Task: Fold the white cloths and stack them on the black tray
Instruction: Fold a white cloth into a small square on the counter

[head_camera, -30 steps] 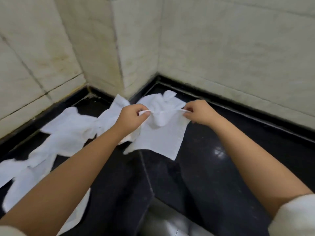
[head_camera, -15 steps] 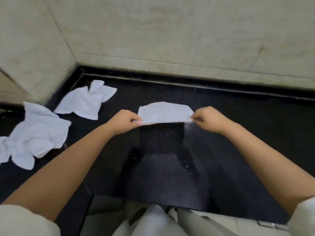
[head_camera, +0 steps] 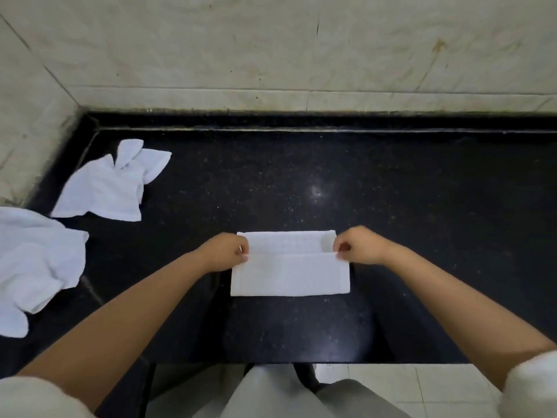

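crumpled white cloth cut off by left edge, both sleeves cropped at bottom corners

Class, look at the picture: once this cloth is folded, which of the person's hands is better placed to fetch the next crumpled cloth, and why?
Probably the left hand. Both hands pinch the half-folded cloth, but the two crumpled cloths lie on its side of the black counter; the right hand would have to cross over.

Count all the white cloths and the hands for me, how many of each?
Folded white cloth: 1
Crumpled white cloths, one near the corner and one at the left edge: 2
Hands, left hand and right hand: 2
Total: 5
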{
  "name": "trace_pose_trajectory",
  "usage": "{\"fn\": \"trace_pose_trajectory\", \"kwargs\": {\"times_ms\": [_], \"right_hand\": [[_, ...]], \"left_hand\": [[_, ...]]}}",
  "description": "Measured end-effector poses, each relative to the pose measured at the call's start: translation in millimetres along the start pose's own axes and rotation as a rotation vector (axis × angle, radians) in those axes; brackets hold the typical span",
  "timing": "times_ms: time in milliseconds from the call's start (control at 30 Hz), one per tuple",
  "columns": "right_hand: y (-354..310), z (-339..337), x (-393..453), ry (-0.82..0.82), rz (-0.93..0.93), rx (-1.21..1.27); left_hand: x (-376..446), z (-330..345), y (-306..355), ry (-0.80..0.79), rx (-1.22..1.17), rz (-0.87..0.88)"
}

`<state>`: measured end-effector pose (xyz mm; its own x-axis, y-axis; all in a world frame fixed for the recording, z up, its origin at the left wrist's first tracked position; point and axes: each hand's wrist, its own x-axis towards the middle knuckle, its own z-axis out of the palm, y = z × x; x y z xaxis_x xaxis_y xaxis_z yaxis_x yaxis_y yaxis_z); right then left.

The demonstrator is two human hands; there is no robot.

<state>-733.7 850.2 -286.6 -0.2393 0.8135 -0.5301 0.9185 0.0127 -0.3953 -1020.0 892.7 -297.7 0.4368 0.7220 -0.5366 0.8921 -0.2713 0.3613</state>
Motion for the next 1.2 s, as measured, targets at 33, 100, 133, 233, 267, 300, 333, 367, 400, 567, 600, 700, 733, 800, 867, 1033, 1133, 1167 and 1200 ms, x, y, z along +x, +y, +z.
{"fn": "trace_pose_trajectory", "kwargs": {"times_ms": [33,100,133,233,267,300,333,367,400,567,600,700,733,800,867,1033,1133,1167,1200], "right_hand": [[-0.3,-1.9,7.2,0.073,0.018,0.003],[0.5,-3.2,22.2,0.187,0.097,0.042],[1.2,-2.6,28.8,0.226,0.141,0.050],[3.0,5.2,42.4,0.274,0.224,0.026],[3.5,8.9,45.1,0.284,0.239,0.015],[4.0,12.4,46.8,0.295,0.251,0.007],[4.4,15.9,48.4,0.305,0.261,0.004],[4.9,18.9,49.5,0.315,0.267,0.000],[5.2,21.3,50.4,0.324,0.271,-0.007],[2.5,30.2,51.3,0.314,0.255,-0.134],[1.8,32.0,51.4,0.312,0.253,-0.155],[-0.6,35.0,50.9,0.297,0.275,-0.168],[-1.7,34.4,50.8,0.287,0.286,-0.161],[-5.9,30.5,49.9,0.248,0.281,-0.173],[-10.2,18.9,48.3,0.250,0.257,-0.199],[-12.1,-32.4,28.1,0.736,0.093,-0.072],[-7.0,-29.6,7.1,0.954,-0.041,-0.088],[-5.6,-20.5,0.4,0.958,-0.056,-0.109],[-2.4,-7.4,-4.8,0.947,-0.062,-0.126]], "left_hand": [[6.7,-1.1,-1.1,0.066,-0.009,-0.034],[20.2,-0.6,-2.8,0.157,-0.019,-0.097],[26.4,0.9,-3.6,0.200,-0.014,-0.116],[40.7,8.8,-7.3,0.296,-0.001,-0.135],[44.2,11.5,-9.0,0.314,0.004,-0.135],[47.0,13.6,-10.9,0.328,0.008,-0.132],[49.3,15.2,-12.9,0.342,0.007,-0.127],[51.2,16.2,-14.5,0.353,0.002,-0.121],[52.9,16.7,-15.7,0.356,0.003,-0.111],[57.1,22.6,-18.8,0.331,0.089,-0.047],[57.7,23.8,-19.8,0.327,0.096,-0.043],[58.1,24.4,-20.7,0.309,0.117,-0.031],[57.7,24.1,-20.4,0.304,0.129,-0.022],[55.5,21.4,-17.9,0.290,0.139,-0.003],[53.0,10.2,-15.1,0.322,0.125,0.018],[36.4,-44.1,-6.0,0.672,0.028,0.191],[23.4,-48.2,-5.1,0.764,0.086,0.338],[20.1,-41.7,-5.4,0.736,0.112,0.360],[17.9,-31.7,-7.3,0.696,0.130,0.380]]}}
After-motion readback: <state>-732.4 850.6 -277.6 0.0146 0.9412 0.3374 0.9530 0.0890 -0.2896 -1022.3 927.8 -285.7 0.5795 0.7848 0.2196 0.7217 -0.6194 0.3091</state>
